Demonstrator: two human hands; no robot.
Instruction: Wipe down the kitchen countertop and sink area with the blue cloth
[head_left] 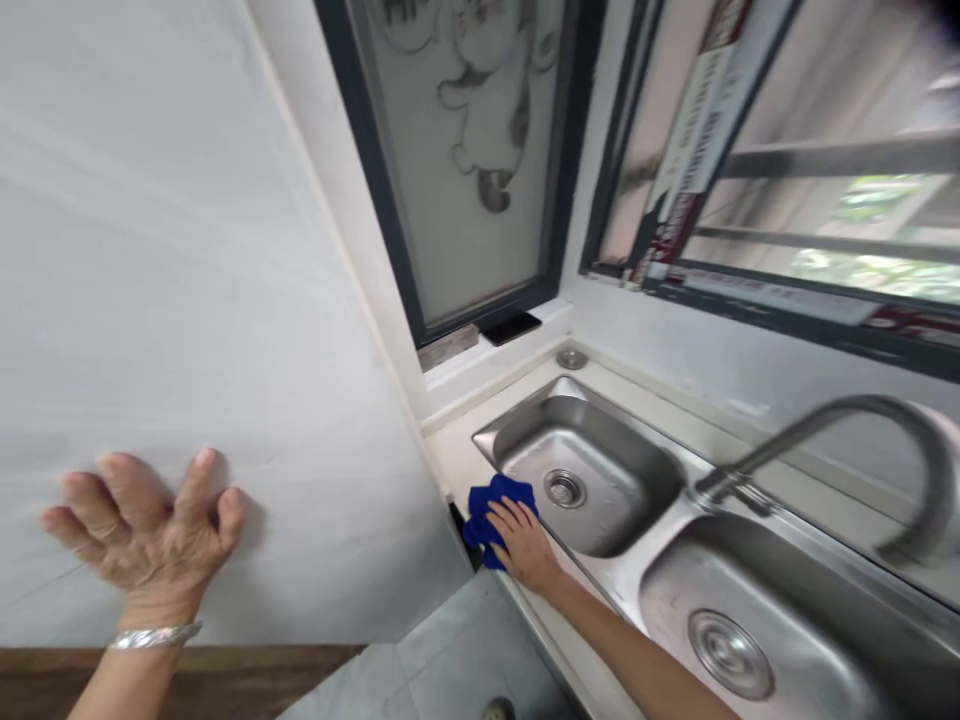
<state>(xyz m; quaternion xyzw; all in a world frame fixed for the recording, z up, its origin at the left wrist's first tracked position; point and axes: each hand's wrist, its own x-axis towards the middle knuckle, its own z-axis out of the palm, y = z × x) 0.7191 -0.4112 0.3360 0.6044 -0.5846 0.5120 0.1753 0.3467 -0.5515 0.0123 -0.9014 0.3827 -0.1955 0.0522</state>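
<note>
My left hand (154, 535) lies against the white wall (225, 330) on the left, its fingers spread and nothing in it. A silver bracelet (155, 635) circles that wrist. At the front edge of the countertop (457, 458), my right hand (531, 548) presses on a bunched blue cloth (487, 505), with its fingers over the fabric. Part of the cloth hangs past the counter edge. Just right of the cloth is the smaller steel sink basin (600, 515), with a round drain (564, 489) in its floor.
A larger basin (810, 650) adjoins on the right, beneath a curved faucet (862, 405). A round metal piece (572, 358) sits in the back corner. On the window ledge lies a dark, flat phone-like object (511, 328). Dark window frames (375, 170) stand above; grey tiles (450, 660) cover the floor.
</note>
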